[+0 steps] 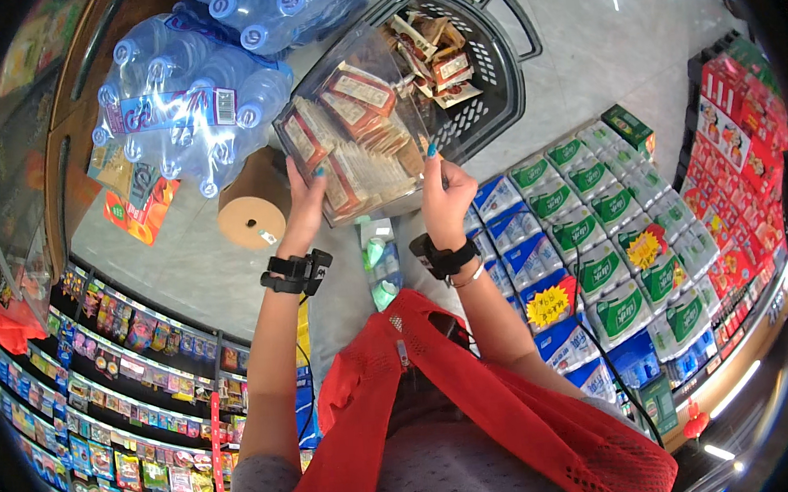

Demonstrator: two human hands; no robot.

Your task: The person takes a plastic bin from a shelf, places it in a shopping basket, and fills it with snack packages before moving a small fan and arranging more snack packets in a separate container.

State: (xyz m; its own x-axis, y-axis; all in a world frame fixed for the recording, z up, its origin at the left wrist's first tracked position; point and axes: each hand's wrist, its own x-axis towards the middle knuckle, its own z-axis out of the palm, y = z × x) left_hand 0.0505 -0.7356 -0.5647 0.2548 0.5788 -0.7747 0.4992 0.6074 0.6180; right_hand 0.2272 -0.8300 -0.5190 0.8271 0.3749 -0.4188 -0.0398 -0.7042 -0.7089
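Observation:
Between my two hands is a clear plastic bin (413, 207) with several stacks of flat packaged snacks (358, 99) inside. My left hand (307, 204) grips its near left side, the thumb on the rim. On the right side, my right hand (446, 187) holds the wall with the thumb up. The bin's far end overlaps a black plastic shopping basket (517, 96), and the contact between them is hard to make out. Loose wrapped snacks (440, 60) lie in a heap in the basket, whose handle points to the far right.
Shrink-wrapped water bottles (188, 89) stand at the left, beside a large cardboard-coloured roll (252, 221). Stacked beverage packs (589, 234) rise at the right, with red gift boxes (736, 191) beyond. Snack shelves (145, 383) line the lower left. Grey tiled floor (586, 65) shows past the basket.

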